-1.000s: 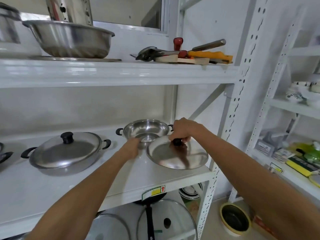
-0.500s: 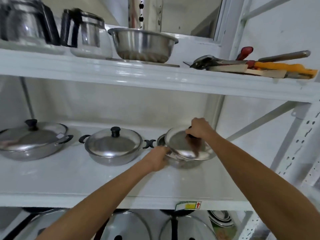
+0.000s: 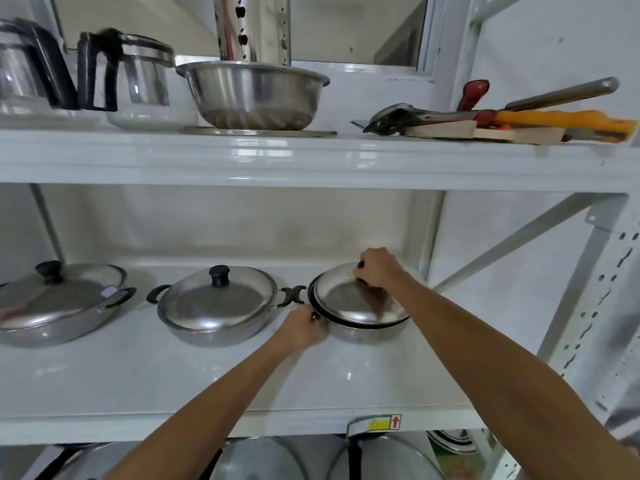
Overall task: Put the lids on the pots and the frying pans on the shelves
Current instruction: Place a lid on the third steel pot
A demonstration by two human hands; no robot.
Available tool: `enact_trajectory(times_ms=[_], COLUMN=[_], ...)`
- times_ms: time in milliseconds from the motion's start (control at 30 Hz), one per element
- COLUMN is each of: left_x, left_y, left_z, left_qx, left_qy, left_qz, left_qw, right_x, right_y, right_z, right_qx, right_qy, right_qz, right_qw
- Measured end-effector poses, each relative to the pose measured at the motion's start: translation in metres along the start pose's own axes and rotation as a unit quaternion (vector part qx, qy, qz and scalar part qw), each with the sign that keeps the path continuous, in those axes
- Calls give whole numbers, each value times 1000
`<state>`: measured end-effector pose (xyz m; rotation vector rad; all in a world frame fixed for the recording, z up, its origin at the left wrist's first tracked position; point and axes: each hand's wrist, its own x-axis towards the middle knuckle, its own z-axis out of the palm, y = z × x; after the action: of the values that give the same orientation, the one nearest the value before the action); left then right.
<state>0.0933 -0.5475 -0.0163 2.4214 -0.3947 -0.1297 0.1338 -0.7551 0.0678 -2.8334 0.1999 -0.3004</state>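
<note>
The round, shiny steel lid sat tilted on the right pot, at 3 o'clock on the middle shelf. A dark gap showed along its front edge. R hand was clenched on the lid's black knob. L hand gripped the pot's rim at 9 o'clock. Two more covered pots stood to the left; what was inside couldn't be seen.

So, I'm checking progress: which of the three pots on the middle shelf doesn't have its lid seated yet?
The rightmost pot: its lid sits tilted, held by the right hand; the other two are closed.
</note>
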Motion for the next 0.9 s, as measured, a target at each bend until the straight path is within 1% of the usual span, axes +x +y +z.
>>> enact_trajectory(times_ms=[67,133,233,300,400,500,600,667,800,900], left_x=[10,-4,-13,-12,-13,-15,-13,-6,13,12], left_y=[-10,-3,3,3,8,12,13,12,15,33], left_z=[3,-3,-8,-11,-14,-12,-8,-3,12,14], left_qx=[-3,17,43,46,0,-12,-72,-85,-84,-54], left_qy=[-4,2,24,18,5,-3,-6,-13,-41,-56], left_qz=[-25,-16,6,3,8,26,17,9,28,38], left_qw=[1000,1000,999,999,1000,1000,997,996,995,996], right_x=[1,-1,-2,-1,0,-4,-5,-6,-12,-15], right_y=[-5,-14,-19,-19,-15,-7,-1,4,23,39], right_z=[6,14,19,16,10,11,8,4,-1,1], right_qx=[9,9,7,5,-2,-9,-24,-42,-50,-46], right_qy=[-4,-9,-3,-13,-29,-22,-17,-21,-20,-1], right_qz=[-16,-35,-39,-31,-28,-20,-12,0,34,49], right_qw=[1000,999,999,999,999,1000,999,999,998,998])
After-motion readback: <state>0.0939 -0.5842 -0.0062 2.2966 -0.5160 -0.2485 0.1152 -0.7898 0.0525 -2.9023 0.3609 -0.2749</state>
